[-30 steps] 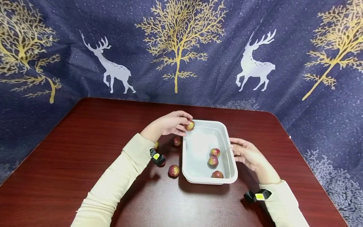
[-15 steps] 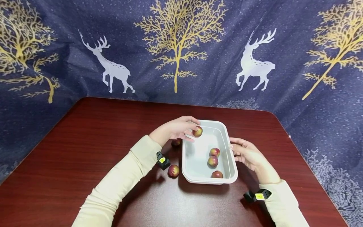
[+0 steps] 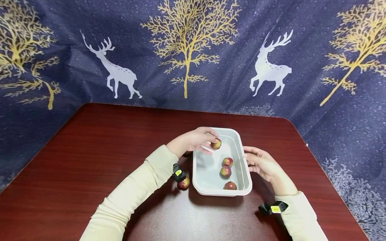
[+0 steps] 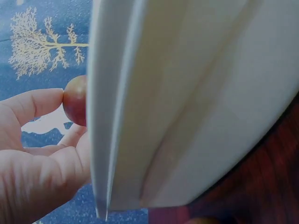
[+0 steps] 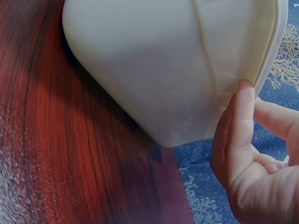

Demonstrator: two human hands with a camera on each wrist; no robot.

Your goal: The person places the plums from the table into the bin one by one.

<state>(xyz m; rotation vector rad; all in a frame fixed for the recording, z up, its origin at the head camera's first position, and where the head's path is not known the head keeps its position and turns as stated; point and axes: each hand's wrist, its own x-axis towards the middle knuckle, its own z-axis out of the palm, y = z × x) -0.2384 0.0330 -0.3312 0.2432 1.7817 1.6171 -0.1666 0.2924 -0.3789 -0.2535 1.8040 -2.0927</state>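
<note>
My left hand (image 3: 200,140) pinches a red and yellow-green plum (image 3: 216,144) between thumb and fingers, above the left part of a white plastic container (image 3: 208,192). In the left wrist view the container wall (image 4: 187,107) partly hides that plum (image 4: 74,100). Inside the container, toward its right side, lie a plum (image 3: 227,162), another plum (image 3: 225,171) touching it, and a third plum (image 3: 230,186) nearer the front. My right hand (image 3: 262,165) grips the container's right rim; in the right wrist view its fingers (image 5: 242,116) lie against the outer wall.
On the dark red wooden table (image 3: 99,144), one plum (image 3: 183,183) sits left of the container, partly behind the left wrist camera (image 3: 178,173). Another plum (image 3: 187,154) shows barely under the left forearm. A blue cloth (image 3: 163,73) with deer and trees hangs behind.
My left hand has carried its plum rightward and slightly toward me, from the container's left rim to over its inside. The right hand has stayed at the rim.
</note>
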